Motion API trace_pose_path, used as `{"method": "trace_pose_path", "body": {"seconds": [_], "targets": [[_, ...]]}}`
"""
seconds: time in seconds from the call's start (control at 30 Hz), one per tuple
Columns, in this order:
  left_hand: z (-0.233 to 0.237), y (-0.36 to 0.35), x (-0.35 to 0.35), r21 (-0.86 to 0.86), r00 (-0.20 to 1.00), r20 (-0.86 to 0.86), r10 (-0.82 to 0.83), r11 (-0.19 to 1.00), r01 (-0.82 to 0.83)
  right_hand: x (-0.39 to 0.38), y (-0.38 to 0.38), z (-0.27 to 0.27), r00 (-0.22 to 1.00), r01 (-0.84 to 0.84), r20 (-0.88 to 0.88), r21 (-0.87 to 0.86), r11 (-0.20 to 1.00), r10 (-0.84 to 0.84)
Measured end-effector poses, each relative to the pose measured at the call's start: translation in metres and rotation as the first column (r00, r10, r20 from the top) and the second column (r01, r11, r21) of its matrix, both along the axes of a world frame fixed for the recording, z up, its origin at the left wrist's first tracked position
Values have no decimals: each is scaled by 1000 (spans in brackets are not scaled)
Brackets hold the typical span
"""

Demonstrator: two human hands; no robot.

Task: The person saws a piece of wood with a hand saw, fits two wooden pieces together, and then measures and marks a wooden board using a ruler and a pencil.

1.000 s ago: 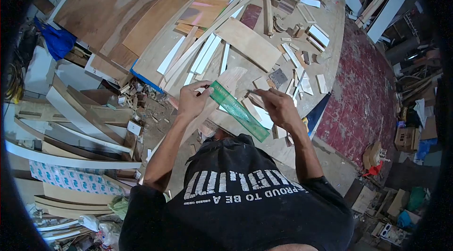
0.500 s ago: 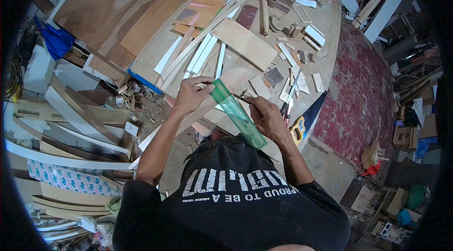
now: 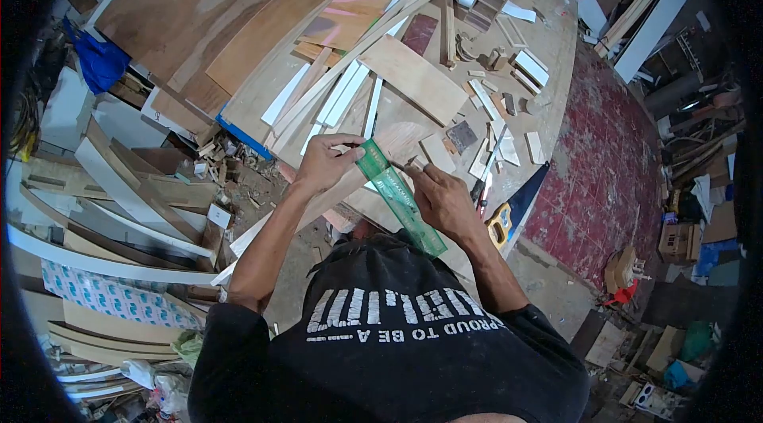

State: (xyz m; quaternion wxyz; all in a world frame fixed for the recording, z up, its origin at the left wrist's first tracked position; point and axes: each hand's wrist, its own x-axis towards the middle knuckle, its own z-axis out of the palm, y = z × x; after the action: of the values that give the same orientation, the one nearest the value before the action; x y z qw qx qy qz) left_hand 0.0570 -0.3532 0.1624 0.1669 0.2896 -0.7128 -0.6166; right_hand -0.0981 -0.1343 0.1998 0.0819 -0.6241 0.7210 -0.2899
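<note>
A green see-through ruler (image 3: 401, 199) slants down toward my chest, over the edge of the workbench (image 3: 413, 125). My left hand (image 3: 327, 165) pinches its upper end between thumb and fingers. Beside the ruler's right edge, my right hand (image 3: 442, 199) is closed round a thin dark stick-like tool (image 3: 396, 164), whose tip points at the ruler. What the tool is exactly is too small to tell. A pale wooden board (image 3: 415, 80) lies on the bench beyond my hands.
A saw with a yellow handle (image 3: 500, 224) lies at the bench's right edge, near a screwdriver-like tool (image 3: 482, 194). White strips (image 3: 343, 93) and wood offcuts cover the bench. Curved panels (image 3: 119, 260) are stacked at the left.
My right hand has shifted slightly left, closer to the ruler's edge. The ruler has tilted a little, and the whole view has shifted slightly.
</note>
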Motion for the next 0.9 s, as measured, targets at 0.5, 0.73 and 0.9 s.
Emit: {"method": "trace_pose_path", "body": {"seconds": [0.5, 0.73, 0.9], "targets": [[20, -9, 1, -57, 999, -38, -20, 998, 18, -2, 7, 31, 982, 131, 146, -90, 987, -117], [18, -7, -4, -70, 999, -5, -34, 997, 34, 5, -5, 18, 987, 68, 156, -192, 979, -38], [14, -6, -5, -54, 999, -26, -43, 998, 42, 3, -18, 15, 996, 20, 94, -168, 986, -4]]}}
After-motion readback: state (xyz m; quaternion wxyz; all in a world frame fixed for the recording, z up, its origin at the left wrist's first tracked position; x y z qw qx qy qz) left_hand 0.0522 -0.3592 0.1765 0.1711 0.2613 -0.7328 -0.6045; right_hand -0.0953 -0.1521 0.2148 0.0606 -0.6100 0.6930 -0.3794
